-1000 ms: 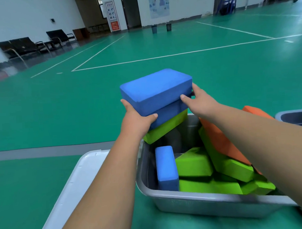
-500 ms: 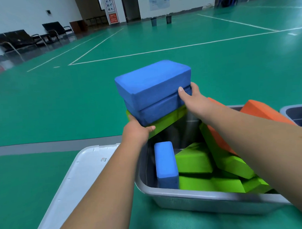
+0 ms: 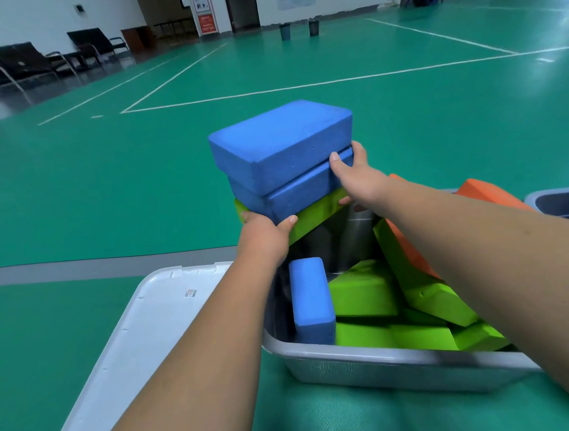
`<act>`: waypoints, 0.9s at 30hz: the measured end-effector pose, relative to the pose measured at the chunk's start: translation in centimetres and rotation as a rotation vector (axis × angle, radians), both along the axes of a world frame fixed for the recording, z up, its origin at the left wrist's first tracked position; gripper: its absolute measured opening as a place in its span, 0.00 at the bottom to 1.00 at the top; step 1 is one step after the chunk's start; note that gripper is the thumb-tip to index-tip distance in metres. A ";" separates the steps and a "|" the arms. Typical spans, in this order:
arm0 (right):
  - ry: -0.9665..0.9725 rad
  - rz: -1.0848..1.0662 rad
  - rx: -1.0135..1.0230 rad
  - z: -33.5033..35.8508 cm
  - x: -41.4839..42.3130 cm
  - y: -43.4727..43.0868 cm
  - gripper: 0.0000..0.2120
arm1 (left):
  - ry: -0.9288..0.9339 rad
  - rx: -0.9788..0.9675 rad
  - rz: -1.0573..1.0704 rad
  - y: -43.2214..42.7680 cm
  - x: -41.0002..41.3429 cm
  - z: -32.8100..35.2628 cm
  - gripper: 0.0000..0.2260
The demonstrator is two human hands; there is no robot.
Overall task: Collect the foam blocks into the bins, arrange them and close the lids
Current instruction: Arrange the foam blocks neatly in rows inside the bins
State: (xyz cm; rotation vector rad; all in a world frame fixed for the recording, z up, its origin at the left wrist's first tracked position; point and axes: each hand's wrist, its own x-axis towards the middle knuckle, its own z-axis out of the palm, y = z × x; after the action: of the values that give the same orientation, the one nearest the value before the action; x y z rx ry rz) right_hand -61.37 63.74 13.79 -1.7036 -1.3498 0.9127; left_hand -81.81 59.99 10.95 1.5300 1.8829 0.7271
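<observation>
A stack of three foam blocks hangs over the far left corner of the grey bin: two blue blocks on a green block. My left hand grips the stack's near left corner, thumb on the lower blue block. My right hand grips its right end, fingers curled round the lower blocks. Inside the bin stand an upright blue block, several green blocks and orange blocks leaning at the right.
A white lid lies flat on the green floor left of the bin. The rim of a second grey bin shows at the right edge. Black chairs line the far left wall.
The stack has dropped slightly. My left hand slid down from the blue blocks to the stack's lower corner; my right hand stays on the right end.
</observation>
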 end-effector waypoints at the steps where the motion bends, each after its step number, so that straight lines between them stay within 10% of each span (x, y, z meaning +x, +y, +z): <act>1: -0.007 0.012 -0.011 0.0 0.1 -0.2 0.37 | 0.003 -0.005 0.012 0.0 0.2 0.0 0.39; 10: -0.186 -0.016 -0.019 -0.5 1.3 -1.9 0.41 | 0.105 -0.064 0.010 -0.4 0.2 0.3 0.40; 20: -0.661 -0.078 0.123 0.5 7.2 -11.2 0.17 | 0.789 -0.502 -0.394 -3.3 1.8 6.7 0.18; 27: -0.751 -0.156 0.041 -0.6 13.5 -17.6 0.15 | 0.234 -0.472 -0.617 -5.9 10.6 6.6 0.28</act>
State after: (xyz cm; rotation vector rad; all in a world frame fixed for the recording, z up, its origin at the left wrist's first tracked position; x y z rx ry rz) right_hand -47.86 46.18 13.22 -2.1872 -1.6403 0.1327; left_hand -71.17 54.10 17.53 1.7748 1.4508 -0.1684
